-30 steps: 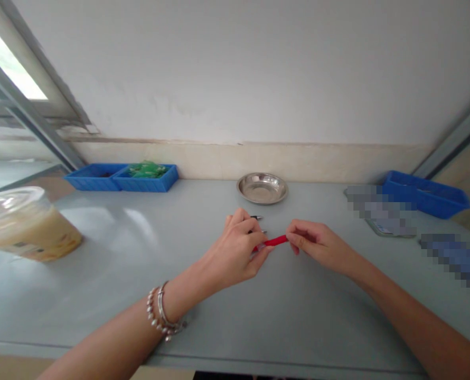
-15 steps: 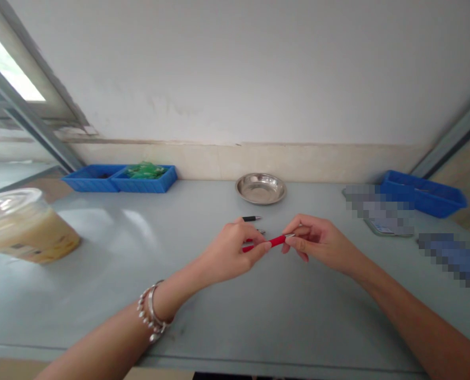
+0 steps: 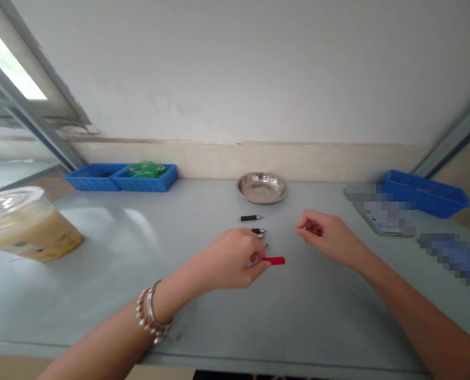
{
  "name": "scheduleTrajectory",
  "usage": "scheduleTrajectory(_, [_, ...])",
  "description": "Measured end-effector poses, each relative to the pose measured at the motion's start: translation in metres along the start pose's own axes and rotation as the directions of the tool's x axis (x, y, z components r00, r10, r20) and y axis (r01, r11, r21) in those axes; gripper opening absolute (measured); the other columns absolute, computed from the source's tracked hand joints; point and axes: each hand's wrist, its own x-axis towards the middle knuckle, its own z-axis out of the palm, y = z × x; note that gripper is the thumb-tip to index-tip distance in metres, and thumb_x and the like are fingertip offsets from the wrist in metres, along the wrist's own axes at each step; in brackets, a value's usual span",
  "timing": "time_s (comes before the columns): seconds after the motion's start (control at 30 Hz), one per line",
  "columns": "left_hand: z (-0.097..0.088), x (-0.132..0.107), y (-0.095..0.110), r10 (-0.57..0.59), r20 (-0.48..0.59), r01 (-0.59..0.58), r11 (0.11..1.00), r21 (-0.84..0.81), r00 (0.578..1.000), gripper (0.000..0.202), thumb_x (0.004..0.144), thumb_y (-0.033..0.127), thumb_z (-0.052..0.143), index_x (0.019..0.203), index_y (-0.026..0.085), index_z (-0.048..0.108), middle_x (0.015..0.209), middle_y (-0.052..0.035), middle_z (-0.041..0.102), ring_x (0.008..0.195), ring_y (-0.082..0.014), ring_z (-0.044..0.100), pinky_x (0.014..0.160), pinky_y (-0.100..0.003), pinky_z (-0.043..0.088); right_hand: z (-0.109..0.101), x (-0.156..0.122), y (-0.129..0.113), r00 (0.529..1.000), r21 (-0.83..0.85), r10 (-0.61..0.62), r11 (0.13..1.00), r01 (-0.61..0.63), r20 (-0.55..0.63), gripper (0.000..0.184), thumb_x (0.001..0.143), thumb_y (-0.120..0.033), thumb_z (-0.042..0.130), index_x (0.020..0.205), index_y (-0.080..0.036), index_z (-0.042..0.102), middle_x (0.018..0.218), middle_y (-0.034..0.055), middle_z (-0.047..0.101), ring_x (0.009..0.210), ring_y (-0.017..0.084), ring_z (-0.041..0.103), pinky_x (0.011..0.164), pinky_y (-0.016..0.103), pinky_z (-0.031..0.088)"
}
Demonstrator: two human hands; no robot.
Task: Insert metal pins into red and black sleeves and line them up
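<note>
My left hand (image 3: pixel 235 258) pinches one end of a red pen barrel (image 3: pixel 275 260), low over the table; its other end sticks out to the right. My right hand (image 3: pixel 328 235) is closed farther right, apart from the barrel. A small silver pen tip (image 3: pixel 305 228) glints between its fingertips, mostly hidden. Behind my left hand lies a short black pen part with a silver tip (image 3: pixel 251 217). Nearer, another black pen part (image 3: pixel 257 230) and more silver tips show past my knuckles, partly covered.
A round steel dish (image 3: pixel 262 188) stands by the wall. Two joined blue trays (image 3: pixel 143 183) sit back left, one with green pieces. A lidded drink cup (image 3: pixel 33 227) is at the left. Another blue tray (image 3: pixel 425 195), a phone (image 3: pixel 385 219) and a blurred-out blue item (image 3: pixel 452 258) lie at the right.
My hands have moved apart. The silver tip has left the end of the red barrel with my right hand, while my left hand has lowered the barrel slightly toward me.
</note>
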Motion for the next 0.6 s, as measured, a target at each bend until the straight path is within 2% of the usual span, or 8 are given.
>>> scheduleTrajectory(0.07, [0.003, -0.001, -0.001, -0.008, 0.007, 0.007, 0.991, 0.131, 1.0, 0.021, 0.075, 0.029, 0.049, 0.067, 0.015, 0.061, 0.068, -0.0046, 0.057, 0.071, -0.0144, 0.054, 0.065, -0.026, 0.04, -0.001, 0.003, 0.006, 0.998, -0.161, 0.058, 0.985, -0.061, -0.021, 0.017, 0.073, -0.029, 0.047, 0.067, -0.014, 0.053, 0.057, 0.0001, 0.052, 0.051, 0.005, 0.043, 0.05, 0.017, 0.03])
scheduleTrajectory(0.17, [0.005, 0.0, -0.002, -0.028, 0.034, 0.018, 0.967, 0.255, 0.999, 0.019, 0.073, 0.03, 0.049, 0.07, 0.015, 0.061, 0.073, -0.006, 0.059, 0.077, -0.0181, 0.056, 0.069, -0.031, 0.042, 0.0, 0.006, 0.014, 0.99, -0.277, 0.138, 0.951, -0.136, -0.014, 0.014, 0.073, -0.026, 0.047, 0.068, -0.015, 0.054, 0.06, 0.0009, 0.055, 0.054, 0.007, 0.045, 0.054, 0.018, 0.03])
scheduleTrajectory(0.4, [0.005, 0.0, -0.001, -0.042, 0.032, 0.03, 0.947, 0.319, 0.999, 0.019, 0.07, 0.033, 0.053, 0.073, 0.016, 0.06, 0.074, -0.0055, 0.058, 0.075, -0.017, 0.056, 0.07, -0.03, 0.041, 0.001, 0.011, 0.03, 0.978, -0.36, 0.208, 0.913, -0.195, -0.003, 0.014, 0.074, -0.026, 0.046, 0.069, -0.015, 0.053, 0.068, 0.0046, 0.057, 0.06, 0.01, 0.048, 0.058, 0.02, 0.03])
scheduleTrajectory(0.6, [0.005, 0.002, -0.005, -0.096, -0.04, 0.104, 0.938, 0.331, 0.995, 0.027, 0.08, 0.037, 0.041, 0.078, 0.017, 0.059, 0.075, -0.0041, 0.056, 0.068, -0.0127, 0.054, 0.064, -0.025, 0.04, -0.001, 0.01, 0.033, 0.986, -0.381, 0.166, 0.912, -0.154, -0.001, 0.019, 0.075, -0.033, 0.046, 0.08, -0.017, 0.056, 0.063, 0.0033, 0.056, 0.057, 0.01, 0.047, 0.056, 0.02, 0.029])
